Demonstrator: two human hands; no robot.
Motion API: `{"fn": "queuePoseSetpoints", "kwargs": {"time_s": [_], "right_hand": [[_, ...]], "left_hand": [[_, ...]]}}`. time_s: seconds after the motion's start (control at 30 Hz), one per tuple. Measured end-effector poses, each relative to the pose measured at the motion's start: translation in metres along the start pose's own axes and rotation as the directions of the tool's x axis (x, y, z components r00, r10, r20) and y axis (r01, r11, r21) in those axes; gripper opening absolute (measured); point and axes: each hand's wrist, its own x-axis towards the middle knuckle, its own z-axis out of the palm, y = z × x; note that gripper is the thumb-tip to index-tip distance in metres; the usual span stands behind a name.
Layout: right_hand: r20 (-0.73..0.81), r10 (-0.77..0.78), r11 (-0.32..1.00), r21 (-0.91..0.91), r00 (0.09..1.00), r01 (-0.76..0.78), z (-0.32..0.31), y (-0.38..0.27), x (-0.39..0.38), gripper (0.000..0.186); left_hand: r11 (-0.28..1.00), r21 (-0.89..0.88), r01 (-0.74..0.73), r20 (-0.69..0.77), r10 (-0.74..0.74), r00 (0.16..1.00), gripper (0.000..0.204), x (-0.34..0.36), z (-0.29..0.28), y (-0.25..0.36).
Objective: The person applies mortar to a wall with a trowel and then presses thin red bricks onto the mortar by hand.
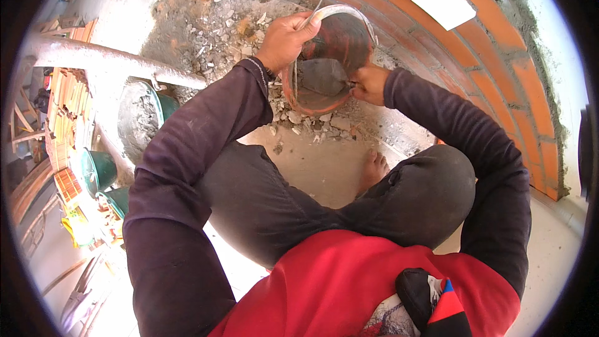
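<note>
A mortar-stained reddish bucket is tilted on the rubble-strewn floor in front of me, its mouth turned toward me. My left hand is closed on its upper left rim. At the bucket's right side, my right hand is wrapped round the handle of a trowel; the handle is mostly hidden by the fingers. The trowel's grey blade is inside the bucket, against its lower inner wall, where some grey mortar clings.
An orange brick wall with a white box curves along the right. Broken rubble lies around the bucket. To the left are a pale pole, a tub of grey mortar, a green bucket and stacked bricks.
</note>
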Motion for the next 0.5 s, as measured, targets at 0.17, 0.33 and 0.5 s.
{"fn": "queuePoseSetpoints", "kwargs": {"time_s": [0.17,0.33,0.5], "right_hand": [[-0.066,0.150,0.980,0.139,0.986,-0.140,-0.011,-0.019,-0.039,0.025],[-0.436,0.111,0.912,-0.312,0.893,-0.265,0.013,-0.011,-0.060,0.022],[-0.395,0.135,0.988,-0.015,0.909,-0.153,-0.001,0.004,-0.053,0.025]], "left_hand": [[0.992,0.023,-0.121,-0.006,0.121,0.993,0.046,-0.004,-0.009,-0.005],[0.998,0.011,-0.063,-0.012,0.063,0.998,0.046,-0.003,-0.001,0.000],[0.991,0.071,-0.109,0.017,0.108,0.994,0.046,-0.003,0.007,0.005]]}}
